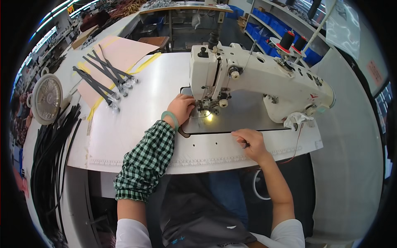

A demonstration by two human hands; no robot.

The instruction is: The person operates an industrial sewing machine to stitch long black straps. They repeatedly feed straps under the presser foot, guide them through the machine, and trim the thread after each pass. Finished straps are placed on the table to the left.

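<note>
Blue bins [281,28] are standing at upper right, behind the sewing machine [264,70]; their contents are not showing clearly. At far left a round basket [46,99] is sitting above the long black strips [51,153]; what it is holding cannot be told. The left fingertips are being partly hidden beside the needle area, so whether that hand [181,107] is gripping anything cannot be told. The right hand [251,142] is curling closed around a small dark item [246,145], mostly covered by its fingers. The machine is standing on the tabletop [107,140], its needle area lying just right of the left hand and above-left of the right hand, which is resting near the metal plate's [244,109] front edge
</note>
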